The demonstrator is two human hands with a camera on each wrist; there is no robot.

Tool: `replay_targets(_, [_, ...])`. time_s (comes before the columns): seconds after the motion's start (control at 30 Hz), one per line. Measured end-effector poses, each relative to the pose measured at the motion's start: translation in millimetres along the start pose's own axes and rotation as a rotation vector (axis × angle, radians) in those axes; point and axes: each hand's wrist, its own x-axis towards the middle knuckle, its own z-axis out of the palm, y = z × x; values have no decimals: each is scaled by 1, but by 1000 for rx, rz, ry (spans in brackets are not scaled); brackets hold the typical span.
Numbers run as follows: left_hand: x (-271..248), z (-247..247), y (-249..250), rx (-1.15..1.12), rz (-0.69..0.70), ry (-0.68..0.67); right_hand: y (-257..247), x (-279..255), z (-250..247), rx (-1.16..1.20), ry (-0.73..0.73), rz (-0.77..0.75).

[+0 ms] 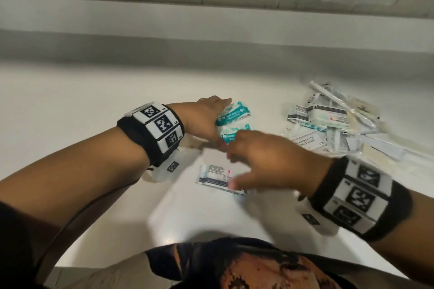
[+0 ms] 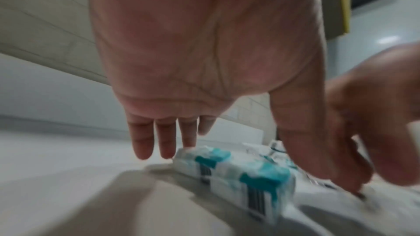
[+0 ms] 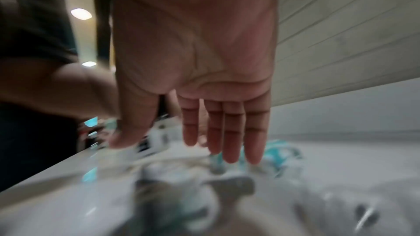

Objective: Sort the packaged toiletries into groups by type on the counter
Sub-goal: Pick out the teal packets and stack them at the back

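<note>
Two teal wipes packs (image 1: 233, 123) lie side by side mid-counter (image 1: 70, 105). Left hand (image 1: 204, 116), fingers straight, rests against their left edge. Right hand (image 1: 270, 159) hovers spread, empty, over a flat sachet (image 1: 215, 175) (unsorted pile (image 1: 333, 122) further right). Best: nudge packs flush, keep the groups well apart.

The tabletop (image 1: 98, 105) looks smooth, white and faintly glossy. The teal-and-white wipes packs (image 1: 233, 114) are crinkly printed plastic film, and the heap of sachets (image 1: 328, 122) is clear glossy plastic with paper-like labels. Black cloth wristbands (image 1: 150, 134) carry matt printed markers.
</note>
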Motion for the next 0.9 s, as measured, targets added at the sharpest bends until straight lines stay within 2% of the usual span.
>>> replay_targets(0.07, [4, 6, 5, 102, 6, 30, -16, -5, 20, -116, -63, -56])
replay_targets(0.13, [10, 9, 7, 144, 5, 91, -20, -2, 33, -152, -53, -39])
replay_targets(0.23, [12, 5, 0, 181, 11, 130, -1, 6, 16, 151, -82, 70])
replay_targets(0.3, [11, 1, -6, 186, 16, 122, 16, 12, 2, 256, -129, 179])
replay_targets(0.43, [9, 1, -12, 163, 39, 108, 36, 25, 0, 203, 7, 324])
replay_targets(0.63, [8, 2, -16, 116, 47, 122, 36, 14, 1, 207, 112, 294])
replay_targets(0.77, [8, 3, -16, 102, 45, 130, 23, -2, 14, -35, 0, 277])
replay_targets(0.83, [9, 2, -16, 96, 42, 130, 21, 0, 21, -120, 40, 203])
replay_targets(0.9, [9, 3, -16, 85, 37, 136, 21, 3, 22, -151, 98, 63])
